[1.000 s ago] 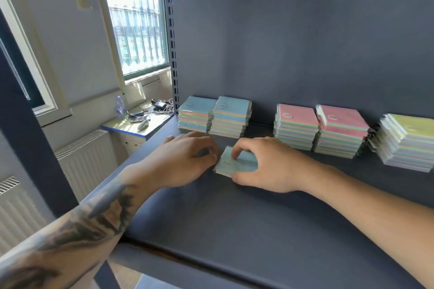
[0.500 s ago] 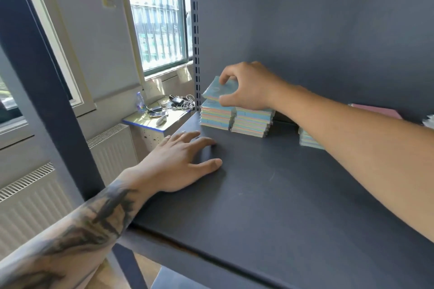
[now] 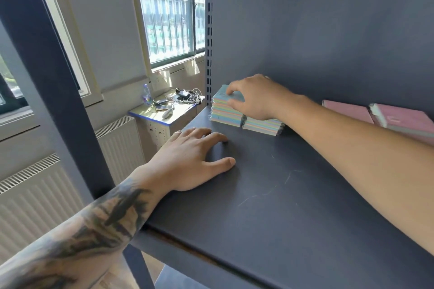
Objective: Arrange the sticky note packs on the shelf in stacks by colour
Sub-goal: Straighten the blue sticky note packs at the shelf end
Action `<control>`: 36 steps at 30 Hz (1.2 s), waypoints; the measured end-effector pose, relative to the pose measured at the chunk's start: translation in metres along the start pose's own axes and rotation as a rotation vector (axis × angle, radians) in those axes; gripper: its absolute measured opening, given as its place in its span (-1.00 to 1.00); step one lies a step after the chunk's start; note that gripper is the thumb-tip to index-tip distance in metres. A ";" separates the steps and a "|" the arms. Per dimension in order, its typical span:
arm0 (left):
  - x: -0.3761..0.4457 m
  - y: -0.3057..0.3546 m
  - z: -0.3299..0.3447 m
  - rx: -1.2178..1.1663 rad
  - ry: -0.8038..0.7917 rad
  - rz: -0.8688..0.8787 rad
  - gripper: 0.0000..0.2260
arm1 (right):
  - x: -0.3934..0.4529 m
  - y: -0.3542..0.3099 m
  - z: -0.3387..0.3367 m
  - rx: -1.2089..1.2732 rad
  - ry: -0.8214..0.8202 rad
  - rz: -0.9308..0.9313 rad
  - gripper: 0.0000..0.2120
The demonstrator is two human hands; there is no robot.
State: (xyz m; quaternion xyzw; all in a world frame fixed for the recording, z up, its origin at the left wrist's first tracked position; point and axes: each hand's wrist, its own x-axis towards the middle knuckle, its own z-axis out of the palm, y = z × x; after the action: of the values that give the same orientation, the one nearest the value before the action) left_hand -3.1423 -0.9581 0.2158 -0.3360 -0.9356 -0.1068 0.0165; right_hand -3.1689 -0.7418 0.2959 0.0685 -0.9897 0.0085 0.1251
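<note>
From the head view, the right hand (image 3: 254, 97) reaches to the centre of the frame and sits on top of the left blue stack (image 3: 226, 110), its fingers curled over the top blue pack (image 3: 224, 94) and its thumb against the stack's front edge, so it grips or presses that pack in place. A second blue stack (image 3: 263, 125) stands touching it on the right, half hidden under the wrist. Both stand at the back left of the shelf (image 3: 270, 195), against the rear panel. The left hand (image 3: 187, 162) lies flat on the shelf, fingers spread and holding nothing, just below and left of the stacks. The pink stacks (image 3: 380, 116) lie at the right edge, beyond the right forearm. The right hand is the one on the pack; squaring it likely falls to that hand.
</note>
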 end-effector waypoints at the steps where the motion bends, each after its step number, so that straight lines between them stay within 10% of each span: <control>1: -0.001 0.000 0.000 -0.003 0.002 0.000 -0.31 | 0.000 -0.001 0.002 0.004 0.001 0.002 -0.65; 23: 0.072 0.029 -0.038 -0.471 0.386 -0.133 -0.46 | -0.070 0.009 -0.012 0.271 0.122 0.432 -0.57; 36: 0.116 0.005 -0.028 -0.151 0.286 0.157 -0.37 | -0.068 0.009 0.021 0.218 0.080 0.453 -0.27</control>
State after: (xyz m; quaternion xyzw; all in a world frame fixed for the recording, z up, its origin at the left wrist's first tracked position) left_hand -3.2300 -0.8876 0.2561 -0.3895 -0.8841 -0.2217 0.1325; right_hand -3.1104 -0.7248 0.2584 -0.1423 -0.9673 0.1457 0.1511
